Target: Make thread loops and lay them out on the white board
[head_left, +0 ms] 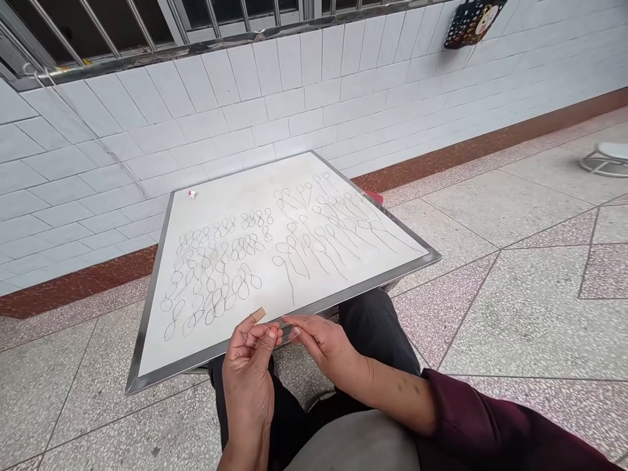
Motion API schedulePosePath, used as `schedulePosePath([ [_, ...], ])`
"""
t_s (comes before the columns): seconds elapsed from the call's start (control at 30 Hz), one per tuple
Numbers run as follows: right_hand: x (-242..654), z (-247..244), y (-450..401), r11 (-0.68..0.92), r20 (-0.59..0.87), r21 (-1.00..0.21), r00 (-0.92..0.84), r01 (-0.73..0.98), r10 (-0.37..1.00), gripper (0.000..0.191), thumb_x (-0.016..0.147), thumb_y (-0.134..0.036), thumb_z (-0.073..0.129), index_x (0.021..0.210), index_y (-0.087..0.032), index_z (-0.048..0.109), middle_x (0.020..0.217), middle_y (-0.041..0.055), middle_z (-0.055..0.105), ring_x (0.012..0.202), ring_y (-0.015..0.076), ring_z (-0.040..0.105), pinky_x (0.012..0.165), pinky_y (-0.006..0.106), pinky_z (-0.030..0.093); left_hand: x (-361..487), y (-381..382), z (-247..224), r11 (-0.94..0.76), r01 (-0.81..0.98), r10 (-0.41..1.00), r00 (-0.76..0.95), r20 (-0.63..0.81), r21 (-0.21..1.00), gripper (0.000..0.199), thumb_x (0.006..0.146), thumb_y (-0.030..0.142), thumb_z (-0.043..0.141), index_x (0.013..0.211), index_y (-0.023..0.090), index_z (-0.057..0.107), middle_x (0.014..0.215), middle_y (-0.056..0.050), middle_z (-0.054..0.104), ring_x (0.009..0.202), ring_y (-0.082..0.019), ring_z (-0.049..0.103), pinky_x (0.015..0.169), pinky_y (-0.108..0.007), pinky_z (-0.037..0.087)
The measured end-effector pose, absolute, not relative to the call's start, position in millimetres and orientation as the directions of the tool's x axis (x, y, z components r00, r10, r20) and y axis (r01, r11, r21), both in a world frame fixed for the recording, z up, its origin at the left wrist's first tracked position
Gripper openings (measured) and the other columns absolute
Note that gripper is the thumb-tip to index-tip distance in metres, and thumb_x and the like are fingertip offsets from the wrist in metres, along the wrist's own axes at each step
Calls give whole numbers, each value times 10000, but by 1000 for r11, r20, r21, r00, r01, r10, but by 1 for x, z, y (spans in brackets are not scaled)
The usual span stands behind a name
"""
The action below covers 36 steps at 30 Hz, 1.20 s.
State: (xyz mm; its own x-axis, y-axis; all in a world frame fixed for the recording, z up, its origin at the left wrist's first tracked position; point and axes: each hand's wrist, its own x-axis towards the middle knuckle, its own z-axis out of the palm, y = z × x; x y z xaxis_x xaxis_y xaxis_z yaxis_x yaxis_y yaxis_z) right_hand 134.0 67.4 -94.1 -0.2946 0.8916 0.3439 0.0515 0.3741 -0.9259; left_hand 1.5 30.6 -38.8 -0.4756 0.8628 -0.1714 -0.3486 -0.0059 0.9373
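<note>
My left hand (pixel 252 366) is closed in a pinch on a thin looped wire (pixel 251 339), just off the table's front edge. A tan bandage or tape (pixel 259 314) wraps one of its fingertips. Close beside it, my right hand (pixel 328 347) pinches the same thin wire between thumb and forefinger. Part of the wire is hidden by my fingers. On the white tabletop (pixel 235 190) lie many similar wires: figure-eight loops (pixel 216 307) in rows on the left, and single-looped wires with long tails (pixel 324 242) on the right.
The table has a grey metal rim (pixel 343 296) above my knees. A small white and red item (pixel 193 194) lies near its far left corner. Behind stands a white tiled wall (pixel 275 98) with a barred window and a hanging dark patterned bag (pixel 471 25). A stool (pixel 606 157) is far right.
</note>
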Motion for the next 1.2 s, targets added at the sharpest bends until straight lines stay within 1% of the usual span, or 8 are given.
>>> schedulePosePath([
  [0.2,126,-98,65,116,205,-949,-297,-293,933,349,1012,-480,494,1196,-261,694,988,52,739,906,187,692,837,363,562,5,36,-40,13,-371,893,-413,-177,929,490,705,283,861,1157,214,685,775,25,694,756,-132,670,842,-301,533],
  [0.33,132,-95,69,148,200,-968,-265,-202,943,313,1001,-453,523,1167,-252,697,969,55,727,895,188,672,814,350,536,5,37,-41,35,-328,912,-377,-164,944,465,749,305,830,1181,216,681,814,20,685,820,-139,665,914,-316,504],
  [0.47,141,-89,75,219,225,-974,-227,-51,948,193,936,-415,631,925,-243,718,870,32,694,783,174,615,739,319,489,4,38,-42,73,-253,933,-325,-156,965,450,752,330,827,1167,212,699,861,-9,691,855,-156,646,879,-306,500],
  [0.57,143,-88,78,187,194,-981,-241,-53,951,199,924,-406,639,847,-228,685,793,16,654,725,161,573,679,293,455,3,39,-42,104,-221,945,-283,-166,970,460,816,408,763,1229,223,681,902,-40,711,847,-165,632,806,-295,502],
  [0.67,143,-88,77,151,161,-987,-218,-61,963,210,925,-410,625,844,-219,660,781,12,622,713,154,548,652,279,436,4,39,-41,112,-294,942,-271,-196,949,472,870,492,673,1255,217,678,988,-83,728,907,-194,645,789,-312,519],
  [0.93,142,-88,76,137,150,-986,-155,-95,976,159,901,-370,635,877,-214,635,751,-6,584,639,125,494,609,262,426,11,34,-50,65,-460,870,-409,-277,885,413,675,365,875,1032,191,763,870,-53,735,831,-164,667,751,-276,535],
  [1.1,142,-90,73,102,127,-987,-216,-125,968,164,909,-380,624,884,-221,593,642,-48,513,453,81,407,435,227,352,16,33,-54,43,-468,863,-428,-269,883,386,619,317,911,959,188,781,837,-32,716,753,-135,648,707,-262,540],
  [1.2,142,-93,71,102,125,-988,-221,-114,967,149,923,-364,611,891,-220,587,679,-40,524,417,62,399,382,210,331,16,32,-54,36,-479,867,-422,-266,877,372,631,320,905,955,183,782,834,-40,722,746,-138,652,709,-269,544],
])
